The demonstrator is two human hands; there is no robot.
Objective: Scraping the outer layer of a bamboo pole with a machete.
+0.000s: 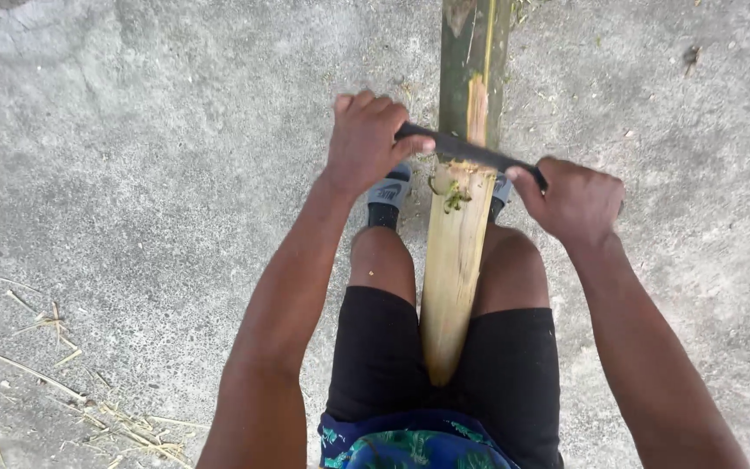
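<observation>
A long bamboo pole (455, 252) runs from between my legs out across the concrete; its near part is scraped pale, its far part still green. A dark blade (466, 151) lies crosswise on the pole at the edge of the green skin. My left hand (366, 139) grips the blade's left end. My right hand (576, 201) grips its right end. Curled green shavings (453, 196) sit just below the blade.
Rough grey concrete ground (149, 174) lies all around. Thin dry strips and shavings (71, 382) are scattered at the lower left. My feet in grey slides (389, 193) rest on either side of the pole.
</observation>
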